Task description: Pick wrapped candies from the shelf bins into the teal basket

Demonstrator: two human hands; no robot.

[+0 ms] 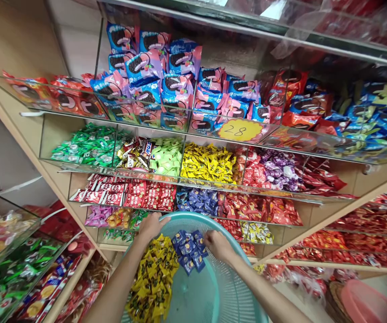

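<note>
A teal plastic basket (210,220) stands below the shelves in front of me. My left hand (151,228) is closed over its far left rim, fingertips hidden. Yellow wrapped candies (156,273) are heaped along the basket's left side. Beside them lies a smaller pile of dark blue wrapped candies (189,249). My right hand (217,244) is inside the basket, curled into a fist at the right edge of the blue pile; what it holds, if anything, is hidden. More blue candies (198,201) fill a shelf compartment just behind the basket.
Glass-fronted shelves hold yellow candies (208,162), green packets (89,143) and cookie packs (146,65). A yellow price tag (240,130) marks 28. Side shelves with green packets (11,273) flank the left. A pink basin (365,303) sits at lower right.
</note>
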